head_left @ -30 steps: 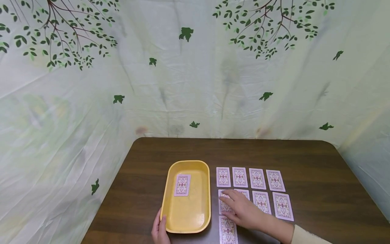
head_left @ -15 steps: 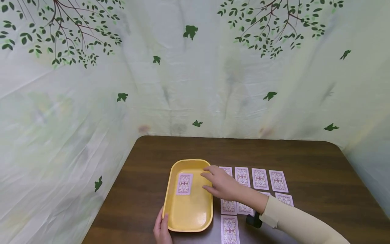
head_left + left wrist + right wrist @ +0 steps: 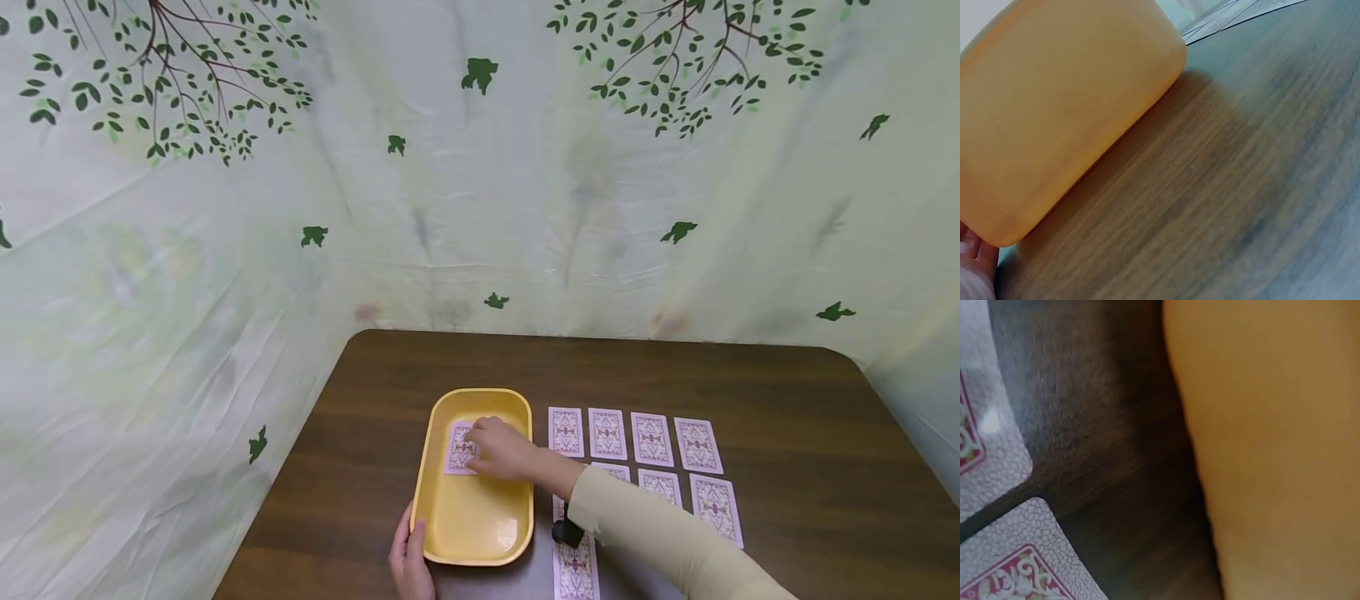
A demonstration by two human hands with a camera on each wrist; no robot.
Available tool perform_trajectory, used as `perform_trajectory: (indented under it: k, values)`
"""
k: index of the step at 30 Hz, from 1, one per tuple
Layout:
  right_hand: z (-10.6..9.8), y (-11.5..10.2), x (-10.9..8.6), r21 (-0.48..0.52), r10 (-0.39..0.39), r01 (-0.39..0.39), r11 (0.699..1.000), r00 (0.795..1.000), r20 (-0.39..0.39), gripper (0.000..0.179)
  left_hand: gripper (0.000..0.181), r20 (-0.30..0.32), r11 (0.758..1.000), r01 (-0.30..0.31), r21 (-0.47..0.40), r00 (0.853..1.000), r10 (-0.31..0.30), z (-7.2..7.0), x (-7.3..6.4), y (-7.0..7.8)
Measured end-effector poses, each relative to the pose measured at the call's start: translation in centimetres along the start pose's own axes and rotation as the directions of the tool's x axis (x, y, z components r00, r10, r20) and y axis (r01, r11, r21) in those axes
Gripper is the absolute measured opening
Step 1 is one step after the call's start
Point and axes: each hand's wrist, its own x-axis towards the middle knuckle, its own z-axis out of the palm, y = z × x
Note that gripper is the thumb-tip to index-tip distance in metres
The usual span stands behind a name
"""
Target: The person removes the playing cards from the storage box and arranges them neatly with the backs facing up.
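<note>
A yellow tray [image 3: 474, 529] stands left of middle on the table, one card [image 3: 454, 450] lying face down in its upper left part. My left hand [image 3: 411, 560] grips the tray's lower left edge, thumb at the rim. In the left wrist view, the tray's side wall [image 3: 1072, 112] looms large, and a bit of the left hand [image 3: 974, 269] shows at its lower corner. My right hand [image 3: 501, 450] reaches over the tray with bent fingers at the card's right side. Whether they pinch the card is hidden.
Right of the tray lie face-down cards [image 3: 649, 439] in rows of pink-patterned backs; the right sleeve covers part of them. A black device [image 3: 567, 533] sits under the right wrist. The brown table [image 3: 810, 433] ends at a leaf-printed curtain [image 3: 562, 208].
My right hand has moved left from above the rows of cards, across the tray's right rim, to the card in the tray. The left hand keeps its grip on the tray.
</note>
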Motion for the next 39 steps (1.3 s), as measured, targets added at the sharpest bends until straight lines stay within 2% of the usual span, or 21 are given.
perform_trajectory:
  k: [5,10,15,23,32,39]
  values:
    - [1.1,0.0,0.9,-0.081,0.071,-0.063,0.995,0.992,0.105,0.04,0.035,0.015,0.999,-0.027,-0.028,1.0,0.027,-0.1,0.0,0.0]
    - [1.7,-0.7,1.4,-0.151,0.134,-0.108,0.983,0.976,0.171,0.058,0.037,0.004,1.0,0.016,-0.007,1.0,-0.016,0.0,0.0,0.1]
    - [1.8,-1.3,1.5,-0.162,0.16,-0.134,0.978,0.974,0.159,0.058,0.038,-0.01,0.999,0.045,0.022,0.999,-0.045,0.0,-0.1,0.2]
    - [2.0,-0.7,1.8,-0.089,0.24,-0.23,0.969,0.963,0.122,0.067,0.037,-0.01,0.999,0.027,0.026,1.0,-0.027,-0.1,0.0,0.1]
    - [2.2,-0.2,2.0,-0.015,0.274,-0.274,0.962,0.956,0.105,0.078,0.038,-0.035,0.998,0.05,0.041,0.998,-0.049,-0.2,0.1,-0.1]
    - [2.1,0.1,2.4,-0.038,0.291,-0.289,0.957,0.95,0.116,0.088,0.038,-0.012,0.999,0.038,0.038,0.999,-0.037,-0.2,0.1,-0.2]
